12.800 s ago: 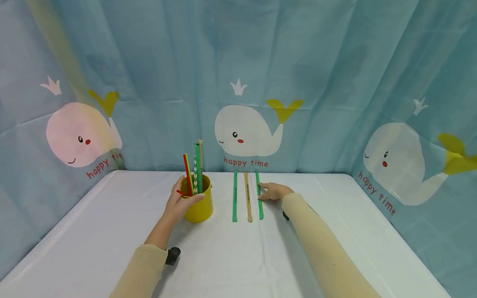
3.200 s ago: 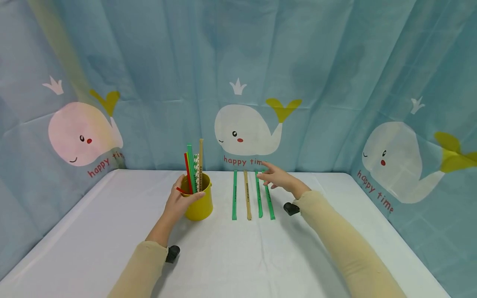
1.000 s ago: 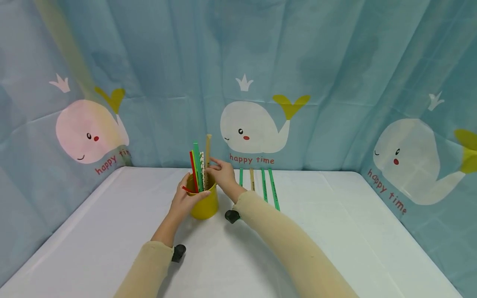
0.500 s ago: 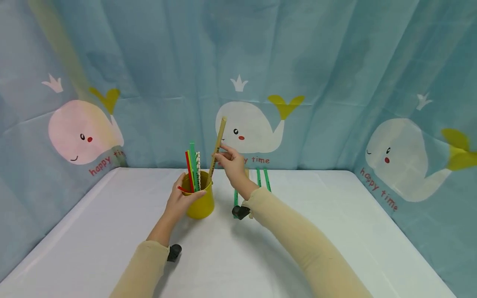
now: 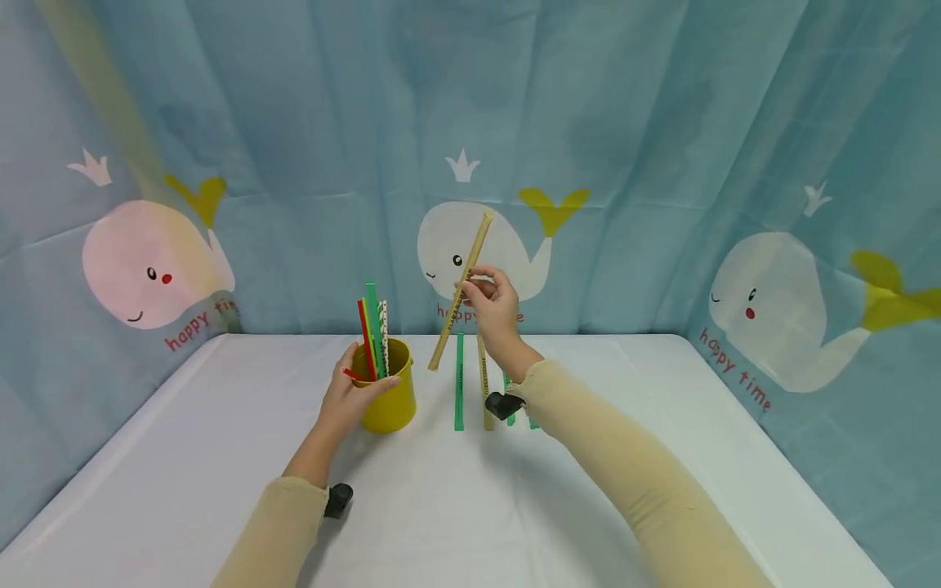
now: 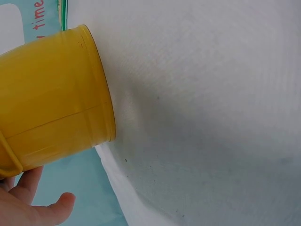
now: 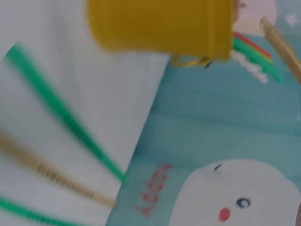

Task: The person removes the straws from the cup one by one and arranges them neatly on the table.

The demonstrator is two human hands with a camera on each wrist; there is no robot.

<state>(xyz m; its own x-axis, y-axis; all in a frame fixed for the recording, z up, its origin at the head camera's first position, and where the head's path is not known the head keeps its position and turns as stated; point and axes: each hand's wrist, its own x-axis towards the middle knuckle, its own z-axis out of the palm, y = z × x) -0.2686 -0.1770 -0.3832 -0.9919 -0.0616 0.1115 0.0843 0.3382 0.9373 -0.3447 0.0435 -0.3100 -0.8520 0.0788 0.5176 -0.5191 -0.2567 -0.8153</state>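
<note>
Two-handed, gripping the yellow bucket (left hand) and, beside it, pinching the likely light, crushable tan straw sensibly mid-length (right hand).

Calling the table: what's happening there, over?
Left grip holds yellow bucket. Right grip pinches tan straw, tilted, apart from bucket. Right arm partly hides two green straws on table.

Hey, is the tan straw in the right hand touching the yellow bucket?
Apart. The head view shows white tablecloth between the lower end of the tan straw and the yellow bucket.
</note>
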